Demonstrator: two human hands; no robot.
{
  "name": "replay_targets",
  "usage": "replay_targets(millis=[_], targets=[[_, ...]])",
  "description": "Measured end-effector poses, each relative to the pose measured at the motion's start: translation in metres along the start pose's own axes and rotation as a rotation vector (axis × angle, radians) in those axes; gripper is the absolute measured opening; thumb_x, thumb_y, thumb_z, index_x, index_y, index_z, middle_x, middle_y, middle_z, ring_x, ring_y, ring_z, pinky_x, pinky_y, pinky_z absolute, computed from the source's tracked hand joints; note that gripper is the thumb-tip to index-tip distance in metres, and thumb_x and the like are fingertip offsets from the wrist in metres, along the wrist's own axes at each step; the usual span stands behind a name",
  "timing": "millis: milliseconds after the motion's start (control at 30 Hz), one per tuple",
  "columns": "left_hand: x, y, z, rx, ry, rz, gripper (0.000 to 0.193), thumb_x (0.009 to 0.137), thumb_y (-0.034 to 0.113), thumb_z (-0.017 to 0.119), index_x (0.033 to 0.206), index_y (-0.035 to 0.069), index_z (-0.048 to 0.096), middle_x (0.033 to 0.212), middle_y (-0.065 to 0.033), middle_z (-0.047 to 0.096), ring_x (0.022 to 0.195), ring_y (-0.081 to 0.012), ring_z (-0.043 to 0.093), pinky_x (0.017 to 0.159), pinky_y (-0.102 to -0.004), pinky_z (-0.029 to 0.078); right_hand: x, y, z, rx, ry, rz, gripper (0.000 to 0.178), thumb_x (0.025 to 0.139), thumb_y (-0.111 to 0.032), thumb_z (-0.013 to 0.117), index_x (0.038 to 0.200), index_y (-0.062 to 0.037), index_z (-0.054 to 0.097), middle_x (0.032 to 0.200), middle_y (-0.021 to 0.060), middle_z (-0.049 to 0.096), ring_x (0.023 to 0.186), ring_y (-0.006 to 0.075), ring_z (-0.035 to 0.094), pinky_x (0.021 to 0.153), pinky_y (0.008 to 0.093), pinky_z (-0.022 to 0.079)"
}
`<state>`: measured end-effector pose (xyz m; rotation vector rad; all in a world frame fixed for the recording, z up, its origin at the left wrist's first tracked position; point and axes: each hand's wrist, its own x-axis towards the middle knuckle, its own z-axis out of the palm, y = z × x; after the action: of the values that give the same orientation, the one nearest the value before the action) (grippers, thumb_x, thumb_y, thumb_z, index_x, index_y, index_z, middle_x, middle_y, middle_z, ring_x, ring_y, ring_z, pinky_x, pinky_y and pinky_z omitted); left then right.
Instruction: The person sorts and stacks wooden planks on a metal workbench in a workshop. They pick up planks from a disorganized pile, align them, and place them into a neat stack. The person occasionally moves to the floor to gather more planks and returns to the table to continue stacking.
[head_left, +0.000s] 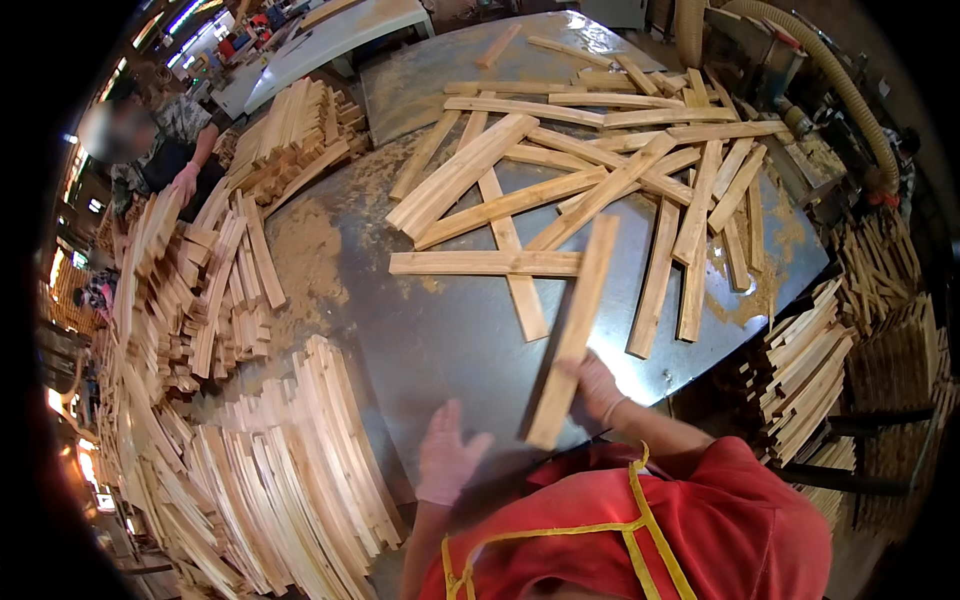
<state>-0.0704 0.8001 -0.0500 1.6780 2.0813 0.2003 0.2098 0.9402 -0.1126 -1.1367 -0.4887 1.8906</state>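
Observation:
My right hand (594,388) grips a wooden board (577,325) near its lower end, thumb over the near face. The board slants up and away from me over the metal table (450,340). To its left, my left hand (449,455) is raised with nothing in it, thumb spread from the fingers, slightly blurred. Just beyond the held board, another board (480,263) lies crosswise, its right end behind the held one. A loose heap of similar boards (640,185) covers the far part of the table.
Neat rows of stacked strips (290,480) stand at my left, with a taller pile (225,270) behind them. A co-worker's gloved hand (186,182) touches that pile. More stacks (808,365) stand at right, near a ribbed hose (860,90). Sawdust (310,255) lies on the tabletop.

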Motion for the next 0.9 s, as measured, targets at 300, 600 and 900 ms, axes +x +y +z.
replay_targets(millis=[300, 600, 900], targets=[[-0.033, -0.018, -0.006, -0.346, 0.053, -0.38, 0.067, 0.089, 0.029, 0.069, 0.148, 0.001, 0.053, 0.149, -0.0249, 0.057, 0.136, -0.0467, 0.055, 0.115, -0.0474, 0.046, -0.036, 0.032, 0.097, -1.043, -0.713, -0.074, 0.05, 0.096, -0.039, 0.069, 0.137, -0.0097, 0.066, 0.102, 0.0118, 0.069, 0.1, 0.0248, 0.066, 0.095, 0.035, 0.052], [-0.085, -0.114, 0.0, 0.53, 0.216, -0.647, 0.092, 0.093, 0.039, 0.067, 0.168, 0.008, 0.024, 0.168, -0.0222, 0.036, 0.154, -0.0423, 0.033, 0.131, -0.0526, 0.019, 0.102, -0.079, 0.019, -1.178, -0.314, -0.137, 0.068, 0.092, -0.039, 0.073, 0.146, 0.0008, 0.059, 0.129, 0.0216, 0.073, 0.118, 0.0281, 0.07, 0.102, 0.0365, 0.053], [0.075, 0.041, 0.038, -0.028, 0.136, -0.301, 0.09, 0.089, 0.045, 0.074, 0.162, 0.006, 0.039, 0.165, -0.0242, 0.039, 0.15, -0.0435, 0.038, 0.124, -0.0533, 0.031, 0.269, -0.226, 0.022, -1.288, 0.319, -0.345, 0.089, 0.086, -0.04, 0.079, 0.155, 0.0027, 0.041, 0.13, 0.0339, 0.066, 0.128, 0.0478, 0.062, 0.106, 0.0475, 0.052]])
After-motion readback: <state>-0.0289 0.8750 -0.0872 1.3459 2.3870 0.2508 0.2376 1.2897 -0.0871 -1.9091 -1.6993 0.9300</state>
